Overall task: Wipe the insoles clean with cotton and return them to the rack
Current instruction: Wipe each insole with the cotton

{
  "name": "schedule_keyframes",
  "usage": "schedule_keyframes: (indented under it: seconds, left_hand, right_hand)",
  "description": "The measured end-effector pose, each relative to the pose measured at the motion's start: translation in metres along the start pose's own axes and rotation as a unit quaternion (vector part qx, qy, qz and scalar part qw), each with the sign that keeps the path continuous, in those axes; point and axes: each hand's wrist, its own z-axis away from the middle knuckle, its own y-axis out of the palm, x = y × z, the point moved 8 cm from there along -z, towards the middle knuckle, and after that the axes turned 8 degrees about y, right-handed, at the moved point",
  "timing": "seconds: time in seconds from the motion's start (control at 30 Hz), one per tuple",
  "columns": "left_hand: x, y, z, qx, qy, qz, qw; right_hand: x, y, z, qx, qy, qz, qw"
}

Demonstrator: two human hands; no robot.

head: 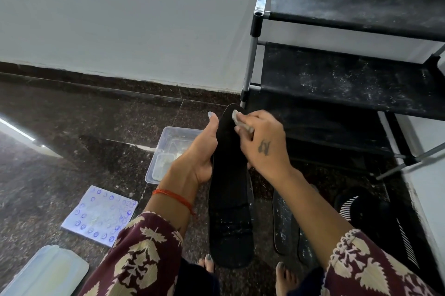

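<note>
Here, flat black insole [230,189], fluffy cotton [238,119].

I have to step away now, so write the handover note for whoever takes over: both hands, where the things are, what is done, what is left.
Left hand grips the black insole by its edge, holding it up lengthwise.
Right hand pinches a cotton piece against the insole's top end, mid-wipe.
More insoles lie on the floor to the right, beside a striped slipper.
The clear plastic tub sits on the floor left of the hands.
The rack stands ahead on the right; its visible shelves hold no insoles.
Done: wiping begun on the held insole.
Left: wipe down its speckled lower end, clean the floor insoles, return all to the rack.
</note>
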Motion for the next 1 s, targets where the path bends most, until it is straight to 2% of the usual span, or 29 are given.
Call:
schedule_keyframes:
  seconds: [0.17, 0.23, 0.3, 0.4, 0.47, 0.53, 0.67, 0.83, 0.9, 1.0]
  left_hand:
    - [-0.004, -0.004, -0.003, -0.014, 0.016, 0.009, 1.0]
    - [-0.006, -0.004, -0.003, -0.015, 0.02, 0.034, 0.999]
    - [-0.007, -0.004, -0.003, -0.009, 0.016, 0.026, 0.999]
    - [-0.005, -0.003, -0.001, -0.01, 0.002, 0.01, 1.0]
    - [-0.004, -0.002, 0.0, -0.01, -0.002, 0.01, 1.0]
    - [-0.002, -0.001, -0.001, -0.001, -0.007, 0.013, 1.0]
    - [-0.001, 0.001, -0.001, 0.014, -0.001, 0.001, 1.0]
    - [-0.006, -0.007, -0.004, -0.023, 0.023, 0.017, 0.999]
    - [-0.006, -0.009, -0.006, -0.02, 0.023, 0.019, 0.999]
    - [-0.007, -0.005, -0.003, -0.007, 0.021, 0.009, 1.0]
  right_hand:
    - [0.024, 0.008, 0.006, 0.094, -0.093, -0.066, 0.989]
    - [0.021, 0.008, 0.007, 0.151, -0.086, -0.06, 0.983]
    - [0.013, 0.006, 0.006, 0.176, -0.08, -0.003, 0.981]
    - [0.001, -0.006, -0.002, 0.09, -0.062, 0.105, 0.988]
    - [-0.004, -0.019, -0.007, -0.001, -0.037, 0.1, 0.994]
    - [-0.005, -0.022, -0.007, -0.042, -0.019, 0.061, 0.997]
    - [0.001, -0.003, -0.002, 0.012, -0.017, -0.005, 1.0]
    - [0.02, 0.005, 0.006, 0.108, -0.08, -0.083, 0.987]
    - [0.023, 0.006, 0.009, 0.154, -0.098, -0.077, 0.98]
    - [0.015, 0.009, 0.009, 0.188, -0.106, 0.018, 0.976]
